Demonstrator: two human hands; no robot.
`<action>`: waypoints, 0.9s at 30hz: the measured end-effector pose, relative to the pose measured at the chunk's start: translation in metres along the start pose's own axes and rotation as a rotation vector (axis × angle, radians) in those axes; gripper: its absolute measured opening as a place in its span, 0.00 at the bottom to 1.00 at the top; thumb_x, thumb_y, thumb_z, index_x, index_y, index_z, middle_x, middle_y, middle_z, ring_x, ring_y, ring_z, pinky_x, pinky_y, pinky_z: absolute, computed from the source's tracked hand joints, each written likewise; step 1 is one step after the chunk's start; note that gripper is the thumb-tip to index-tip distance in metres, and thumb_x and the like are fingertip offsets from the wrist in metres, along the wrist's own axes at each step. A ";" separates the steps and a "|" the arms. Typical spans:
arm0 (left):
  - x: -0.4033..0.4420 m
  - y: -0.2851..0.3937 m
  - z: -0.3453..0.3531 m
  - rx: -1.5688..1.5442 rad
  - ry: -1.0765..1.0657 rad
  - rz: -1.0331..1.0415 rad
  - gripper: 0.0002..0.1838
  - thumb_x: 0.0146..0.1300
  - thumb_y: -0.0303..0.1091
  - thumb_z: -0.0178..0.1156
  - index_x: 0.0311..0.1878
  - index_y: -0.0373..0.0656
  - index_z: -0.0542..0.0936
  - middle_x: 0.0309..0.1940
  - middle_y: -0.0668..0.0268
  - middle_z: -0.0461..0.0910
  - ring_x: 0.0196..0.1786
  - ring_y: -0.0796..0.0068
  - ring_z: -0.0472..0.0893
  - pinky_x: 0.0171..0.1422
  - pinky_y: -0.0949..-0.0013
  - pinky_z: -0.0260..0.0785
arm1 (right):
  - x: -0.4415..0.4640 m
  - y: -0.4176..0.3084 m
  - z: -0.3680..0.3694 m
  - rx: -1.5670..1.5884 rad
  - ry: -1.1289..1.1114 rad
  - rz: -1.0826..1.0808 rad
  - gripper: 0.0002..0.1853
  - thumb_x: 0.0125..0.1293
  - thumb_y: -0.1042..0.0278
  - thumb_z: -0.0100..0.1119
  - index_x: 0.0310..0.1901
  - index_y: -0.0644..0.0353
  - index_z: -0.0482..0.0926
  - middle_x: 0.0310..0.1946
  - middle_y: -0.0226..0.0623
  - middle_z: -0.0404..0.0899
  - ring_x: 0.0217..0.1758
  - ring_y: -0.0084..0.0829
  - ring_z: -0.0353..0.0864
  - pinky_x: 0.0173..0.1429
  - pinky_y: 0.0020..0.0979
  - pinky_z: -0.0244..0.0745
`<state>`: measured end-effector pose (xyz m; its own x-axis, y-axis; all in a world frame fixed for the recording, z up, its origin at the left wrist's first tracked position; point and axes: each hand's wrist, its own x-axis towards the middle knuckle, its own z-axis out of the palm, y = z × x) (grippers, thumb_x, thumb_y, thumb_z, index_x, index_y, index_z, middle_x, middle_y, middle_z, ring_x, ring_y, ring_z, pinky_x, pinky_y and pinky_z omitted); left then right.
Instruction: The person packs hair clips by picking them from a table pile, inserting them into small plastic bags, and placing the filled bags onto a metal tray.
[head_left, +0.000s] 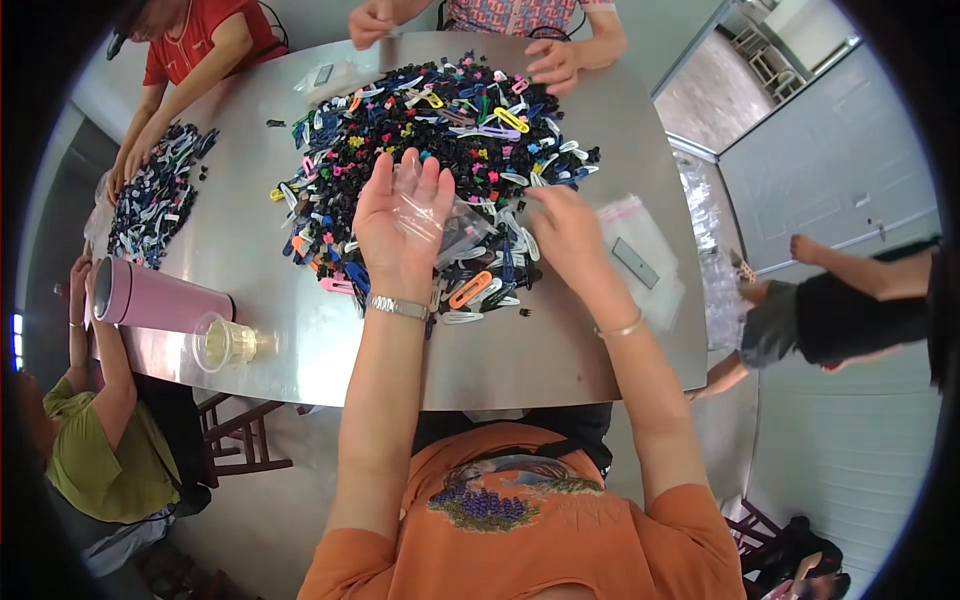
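Observation:
My left hand is palm up over the near part of a big pile of hair clips. A clear plastic bag lies across its palm and fingers, held there. At the pile's right edge is my right hand, its thumb and forefinger bent together close to some small clips. Whatever may be between those fingertips is too small to make out. Snap clips in white, navy, yellow and orange mix with small black claw clips. An orange snap clip lies near the front of the pile.
Clear bags with a grey bar on them lie right of my right hand. A pink bottle and a plastic cup stand at left. Other people work around the metal table; a second clip pile is at far left.

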<state>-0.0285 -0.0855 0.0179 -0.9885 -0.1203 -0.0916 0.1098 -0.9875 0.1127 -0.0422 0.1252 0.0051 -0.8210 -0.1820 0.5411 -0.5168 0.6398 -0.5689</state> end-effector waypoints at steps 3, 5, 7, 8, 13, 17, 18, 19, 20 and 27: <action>0.008 -0.004 -0.004 -0.057 -0.059 -0.031 0.10 0.67 0.37 0.53 0.43 0.45 0.80 0.45 0.59 0.82 0.48 0.57 0.80 0.58 0.51 0.71 | 0.007 0.016 0.014 -0.065 -0.263 -0.181 0.13 0.57 0.76 0.57 0.45 0.65 0.78 0.37 0.45 0.80 0.42 0.46 0.79 0.48 0.37 0.74; 0.008 -0.006 -0.012 -0.086 -0.096 -0.031 0.10 0.67 0.37 0.53 0.45 0.45 0.80 0.46 0.58 0.81 0.49 0.56 0.80 0.57 0.51 0.71 | 0.007 0.012 0.017 -0.114 -0.274 -0.144 0.11 0.57 0.76 0.57 0.43 0.64 0.78 0.38 0.46 0.79 0.43 0.45 0.79 0.47 0.38 0.74; 0.006 -0.007 -0.018 -0.076 -0.121 -0.048 0.11 0.67 0.37 0.53 0.47 0.45 0.80 0.48 0.57 0.81 0.49 0.56 0.80 0.57 0.51 0.71 | 0.008 0.005 0.014 -0.092 -0.324 -0.039 0.10 0.56 0.76 0.58 0.41 0.64 0.78 0.37 0.46 0.80 0.41 0.45 0.79 0.46 0.38 0.74; 0.005 -0.007 -0.021 -0.076 -0.114 -0.051 0.11 0.67 0.37 0.53 0.47 0.45 0.80 0.48 0.57 0.81 0.49 0.56 0.80 0.57 0.51 0.71 | 0.006 0.003 0.012 -0.073 -0.365 0.065 0.09 0.55 0.76 0.58 0.40 0.65 0.78 0.37 0.47 0.80 0.40 0.45 0.80 0.44 0.38 0.74; 0.001 -0.008 -0.012 -0.070 -0.154 -0.091 0.12 0.67 0.38 0.53 0.47 0.45 0.80 0.51 0.56 0.80 0.48 0.56 0.80 0.57 0.51 0.71 | 0.000 0.004 0.013 -0.049 -0.273 0.052 0.08 0.54 0.75 0.60 0.36 0.66 0.78 0.29 0.43 0.80 0.31 0.41 0.80 0.36 0.34 0.74; 0.001 -0.009 -0.014 -0.062 -0.135 -0.088 0.12 0.67 0.38 0.54 0.48 0.45 0.80 0.50 0.57 0.80 0.48 0.56 0.80 0.57 0.51 0.71 | -0.003 -0.001 0.005 0.158 -0.211 0.281 0.07 0.55 0.73 0.63 0.36 0.65 0.79 0.24 0.33 0.80 0.25 0.22 0.77 0.31 0.26 0.71; 0.002 -0.009 -0.016 -0.044 -0.132 -0.076 0.13 0.67 0.39 0.54 0.49 0.45 0.79 0.51 0.57 0.79 0.49 0.57 0.79 0.57 0.51 0.70 | -0.003 -0.002 0.003 0.157 -0.211 0.281 0.07 0.55 0.73 0.63 0.36 0.65 0.79 0.24 0.33 0.80 0.25 0.22 0.77 0.31 0.26 0.71; 0.002 -0.009 -0.016 -0.026 -0.131 -0.063 0.13 0.67 0.39 0.54 0.50 0.45 0.79 0.51 0.58 0.78 0.49 0.57 0.78 0.58 0.50 0.70 | -0.003 -0.002 0.001 0.219 -0.196 0.334 0.06 0.56 0.74 0.63 0.36 0.65 0.79 0.25 0.29 0.79 0.26 0.18 0.75 0.31 0.23 0.70; 0.002 -0.009 -0.016 -0.026 -0.134 -0.062 0.13 0.67 0.39 0.54 0.50 0.45 0.79 0.51 0.58 0.78 0.49 0.57 0.78 0.58 0.50 0.70 | -0.002 -0.003 0.000 0.281 -0.179 0.385 0.06 0.57 0.75 0.63 0.35 0.64 0.79 0.25 0.26 0.79 0.27 0.14 0.73 0.31 0.21 0.69; -0.003 -0.013 -0.006 0.086 0.049 0.137 0.13 0.68 0.41 0.52 0.50 0.46 0.77 0.55 0.60 0.74 0.52 0.57 0.75 0.62 0.49 0.66 | 0.004 -0.019 -0.026 0.701 -0.238 0.466 0.05 0.59 0.79 0.61 0.37 0.63 0.79 0.29 0.24 0.78 0.29 0.13 0.73 0.33 0.17 0.68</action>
<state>-0.0266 -0.0733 0.0112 -0.9585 -0.2599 -0.1176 0.2316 -0.9496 0.2112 -0.0297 0.1315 0.0341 -0.9744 -0.2168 0.0592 -0.0815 0.0954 -0.9921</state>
